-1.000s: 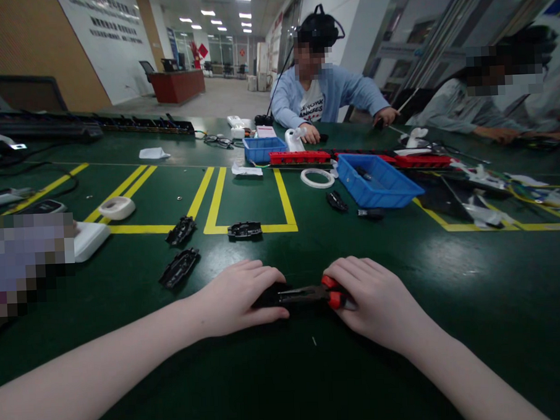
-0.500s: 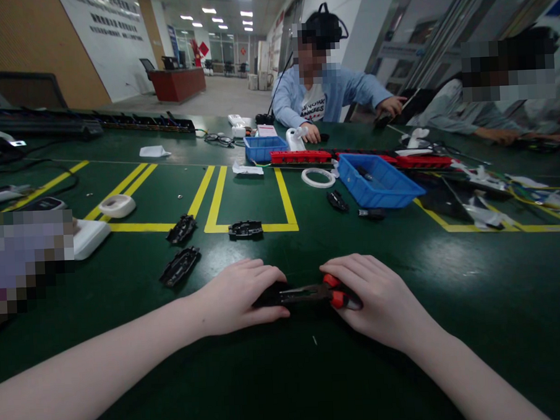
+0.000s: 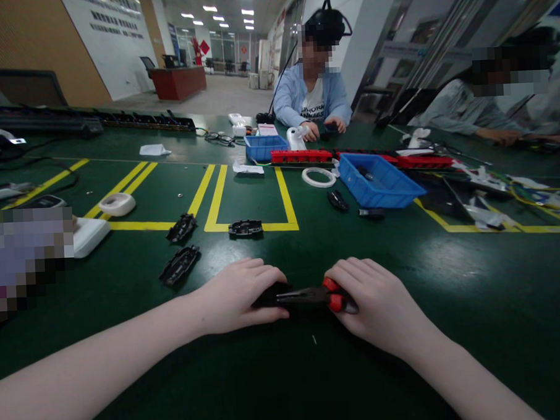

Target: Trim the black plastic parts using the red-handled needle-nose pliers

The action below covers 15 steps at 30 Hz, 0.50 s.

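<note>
My left hand (image 3: 252,295) is closed around a black plastic part (image 3: 266,297), mostly hidden by the fingers and thumb. In my right hand (image 3: 374,302) are long-nose pliers (image 3: 311,294) with red-and-black handles, gripped low over the table. Their jaws point left, and the tip meets the black part at my left hand; whether the jaws pinch it I cannot tell. Beyond my left forearm lie black plastic shell pieces: one (image 3: 180,266) nearest, another (image 3: 182,228) behind it, and a third (image 3: 245,229) by the yellow tape.
A blue bin (image 3: 378,181) with dark parts inside stands right of centre, near a white tape roll (image 3: 318,177) and a black piece (image 3: 338,200). Behind is a smaller blue bin (image 3: 265,149) beside a red strip (image 3: 300,156). A co-worker (image 3: 314,97) sits opposite.
The pliers have turned slightly in my right hand, and their jaws look closer together. My left hand stays in place. The co-worker opposite has brought an outstretched arm in to the table.
</note>
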### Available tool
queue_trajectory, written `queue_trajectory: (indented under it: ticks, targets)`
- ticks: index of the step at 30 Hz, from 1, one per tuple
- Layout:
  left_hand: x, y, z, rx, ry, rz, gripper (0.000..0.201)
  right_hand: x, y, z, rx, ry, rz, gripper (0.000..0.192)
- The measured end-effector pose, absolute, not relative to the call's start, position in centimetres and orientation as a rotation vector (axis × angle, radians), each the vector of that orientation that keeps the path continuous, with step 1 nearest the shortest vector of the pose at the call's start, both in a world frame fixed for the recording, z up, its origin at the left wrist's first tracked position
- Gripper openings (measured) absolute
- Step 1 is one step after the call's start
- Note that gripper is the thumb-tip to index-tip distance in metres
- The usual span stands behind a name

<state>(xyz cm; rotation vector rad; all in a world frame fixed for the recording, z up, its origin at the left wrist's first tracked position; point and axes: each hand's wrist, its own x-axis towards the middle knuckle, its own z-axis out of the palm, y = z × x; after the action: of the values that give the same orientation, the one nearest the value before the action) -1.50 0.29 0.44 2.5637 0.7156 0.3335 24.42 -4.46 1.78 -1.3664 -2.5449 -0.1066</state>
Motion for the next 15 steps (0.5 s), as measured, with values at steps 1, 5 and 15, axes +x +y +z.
queue_trajectory:
  ticks: [1, 5, 15]
  targets:
    - [-1.51, 0.31, 0.43, 2.567, 0.712, 0.334, 0.032, 24.38, -4.47, 1.75, -1.369, -2.550, -0.106, 0.023]
    - [-1.51, 0.37, 0.37, 2.579, 0.695, 0.347, 0.031, 24.27, -4.53, 1.65, -1.367, -2.558, -0.104, 0.023]
    - [-1.48, 0.25, 0.30, 2.585, 0.709, 0.348, 0.031, 24.25, -4.63, 1.72, -1.367, -2.545, -0.060, 0.026]
